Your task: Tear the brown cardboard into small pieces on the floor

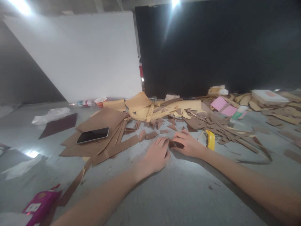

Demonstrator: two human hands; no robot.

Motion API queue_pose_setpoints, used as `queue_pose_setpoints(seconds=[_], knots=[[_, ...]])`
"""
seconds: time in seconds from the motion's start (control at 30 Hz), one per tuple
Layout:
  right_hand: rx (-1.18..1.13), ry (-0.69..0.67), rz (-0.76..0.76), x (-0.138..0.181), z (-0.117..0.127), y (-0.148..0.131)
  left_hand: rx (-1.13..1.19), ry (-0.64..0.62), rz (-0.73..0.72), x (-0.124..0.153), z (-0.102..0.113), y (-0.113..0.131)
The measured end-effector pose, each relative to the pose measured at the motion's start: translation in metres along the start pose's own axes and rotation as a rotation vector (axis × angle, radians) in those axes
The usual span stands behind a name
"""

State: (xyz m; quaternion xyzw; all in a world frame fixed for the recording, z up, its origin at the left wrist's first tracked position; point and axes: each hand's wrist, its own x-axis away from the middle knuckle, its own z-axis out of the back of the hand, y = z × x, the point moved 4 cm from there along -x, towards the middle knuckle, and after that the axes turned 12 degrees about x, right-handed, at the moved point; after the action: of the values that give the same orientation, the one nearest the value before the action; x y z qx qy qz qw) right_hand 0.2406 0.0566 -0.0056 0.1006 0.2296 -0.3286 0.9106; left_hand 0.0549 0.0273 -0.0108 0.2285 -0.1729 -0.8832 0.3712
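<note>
My left hand [158,153] and my right hand [187,143] meet over the grey tabletop, fingertips almost touching. A small dark brown piece of paper-like sheet [177,144] shows under the curled fingers of my right hand. The left fingers are bent and closed at that piece's near end; their tips are partly hidden. Just beyond my hands lie several small folded brown pieces [154,125] and a flat brown scrap [151,135]. To the right of my right wrist is a yellow-handled tool [210,140], perhaps a cutter.
Stacked brown sheets [105,121] lie at left with a phone [92,135] on top. A magenta device [42,204] is at near left. Brown strips [218,127] pile up at right, near a green-and-white tube [238,113] and a white box [269,96]. A paper cup [100,101] stands at the back.
</note>
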Motion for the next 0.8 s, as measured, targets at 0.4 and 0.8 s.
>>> queue_pose_setpoints(seconds=[0.4, 0.8], knots=[[0.069, 0.073, 0.092, 0.003, -0.006, 0.001, 0.032, 0.009, -0.018, 0.000, 0.001, 0.000], [0.175, 0.116, 0.190, 0.001, 0.000, -0.007, 0.032, 0.074, -0.012, -0.002, -0.001, -0.005]])
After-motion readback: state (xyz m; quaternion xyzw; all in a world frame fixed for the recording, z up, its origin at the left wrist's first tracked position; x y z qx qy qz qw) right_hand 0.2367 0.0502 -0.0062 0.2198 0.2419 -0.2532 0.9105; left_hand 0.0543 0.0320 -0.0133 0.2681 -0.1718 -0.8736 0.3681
